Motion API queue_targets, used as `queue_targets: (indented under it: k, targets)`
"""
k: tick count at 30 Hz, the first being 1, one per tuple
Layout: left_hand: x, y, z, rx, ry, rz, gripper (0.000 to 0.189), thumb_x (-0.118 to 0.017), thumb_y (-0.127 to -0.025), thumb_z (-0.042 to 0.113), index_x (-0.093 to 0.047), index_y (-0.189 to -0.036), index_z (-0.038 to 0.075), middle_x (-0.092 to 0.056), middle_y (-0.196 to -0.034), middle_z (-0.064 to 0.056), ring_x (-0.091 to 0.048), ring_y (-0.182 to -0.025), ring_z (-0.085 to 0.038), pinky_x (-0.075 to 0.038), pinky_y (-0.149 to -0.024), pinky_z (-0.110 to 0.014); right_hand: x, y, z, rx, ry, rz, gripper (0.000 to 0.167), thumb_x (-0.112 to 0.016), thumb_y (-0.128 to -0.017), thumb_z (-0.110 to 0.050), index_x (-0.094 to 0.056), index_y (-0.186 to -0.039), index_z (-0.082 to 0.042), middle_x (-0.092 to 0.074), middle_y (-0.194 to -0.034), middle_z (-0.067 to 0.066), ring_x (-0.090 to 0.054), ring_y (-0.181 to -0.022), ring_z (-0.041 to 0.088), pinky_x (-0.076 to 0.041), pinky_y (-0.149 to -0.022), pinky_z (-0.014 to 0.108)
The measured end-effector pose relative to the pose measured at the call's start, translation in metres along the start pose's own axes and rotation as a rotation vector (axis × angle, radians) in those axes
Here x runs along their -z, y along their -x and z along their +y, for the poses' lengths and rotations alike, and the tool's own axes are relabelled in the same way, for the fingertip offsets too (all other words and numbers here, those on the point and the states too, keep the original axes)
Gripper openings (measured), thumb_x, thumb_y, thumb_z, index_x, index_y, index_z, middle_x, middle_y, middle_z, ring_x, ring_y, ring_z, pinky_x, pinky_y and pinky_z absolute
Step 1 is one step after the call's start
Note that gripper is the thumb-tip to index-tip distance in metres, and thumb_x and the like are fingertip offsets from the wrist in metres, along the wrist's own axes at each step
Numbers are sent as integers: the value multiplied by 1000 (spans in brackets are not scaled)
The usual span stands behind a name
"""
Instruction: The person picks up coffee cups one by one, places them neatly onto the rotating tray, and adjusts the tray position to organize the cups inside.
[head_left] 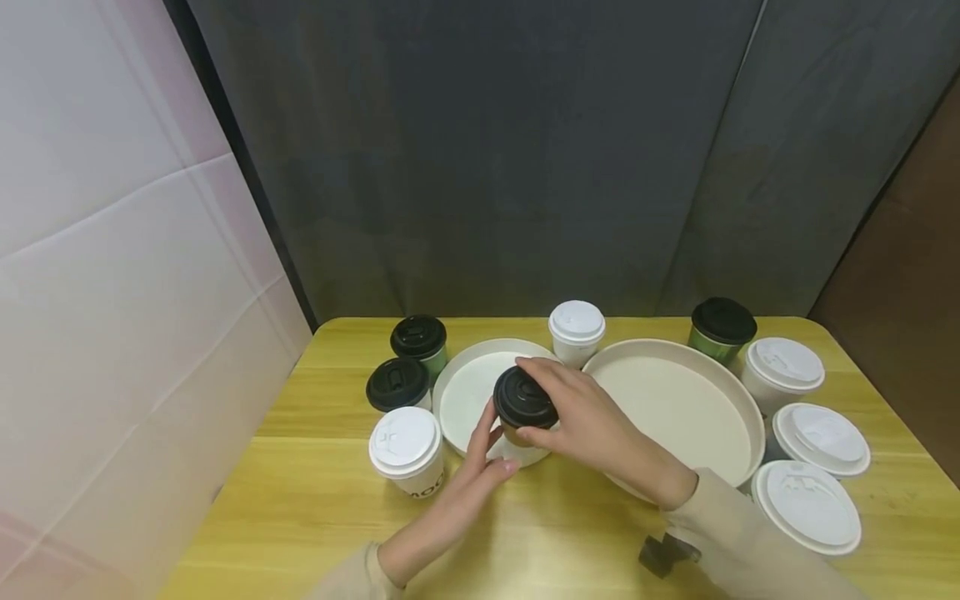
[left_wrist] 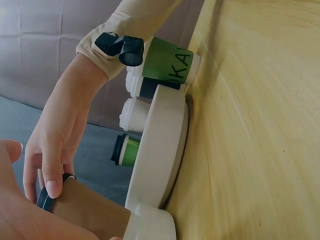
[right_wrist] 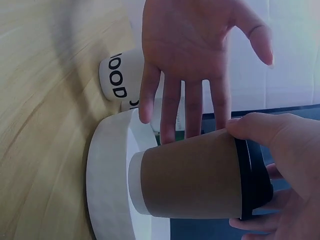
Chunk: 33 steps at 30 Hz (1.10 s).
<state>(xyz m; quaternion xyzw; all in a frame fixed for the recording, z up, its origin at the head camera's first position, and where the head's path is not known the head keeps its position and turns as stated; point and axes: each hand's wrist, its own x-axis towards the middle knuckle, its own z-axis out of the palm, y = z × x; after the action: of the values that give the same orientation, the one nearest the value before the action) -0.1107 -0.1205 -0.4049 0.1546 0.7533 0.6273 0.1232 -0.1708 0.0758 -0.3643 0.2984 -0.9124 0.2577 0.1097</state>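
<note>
Currently I see the right hand (head_left: 588, 418) gripping the black-lidded, brown-sleeved cup (head_left: 524, 402) near its top, over the white tray (head_left: 467, 392); base contact I cannot tell. The left hand (head_left: 471, 483), fingers extended and holding nothing, is beside the cup at the tray's near rim.

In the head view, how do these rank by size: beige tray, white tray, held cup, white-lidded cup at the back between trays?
1. Beige tray
2. White tray
3. Held cup and white-lidded cup: too alike to rank; the held one seems nearer the camera.
</note>
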Motion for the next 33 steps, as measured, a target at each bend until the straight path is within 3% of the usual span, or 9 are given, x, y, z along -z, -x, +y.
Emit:
queue_targets:
  k: [11, 33]
  targets:
    - [3, -2, -9, 72, 3, -8, 83, -49, -100, 36, 8, -160, 25, 6, -168, -10, -10, -153, -44, -20, -120, -64, -12, -3, 7, 8, -10, -33, 84, -83, -77, -39, -45, -147, -13, -57, -142, 11, -58, -128, 30, -47, -107, 50]
    - [3, -5, -14, 101, -18, 0, 88, -51, -99, 34, 11, -159, 20, 4, -167, -19, -10, -153, -45, -28, -118, -62, -26, -6, 13, 12, -17, -67, 83, -82, -78, -39, -44, -148, -14, -57, -142, 10, -59, -126, 28, -49, -106, 45]
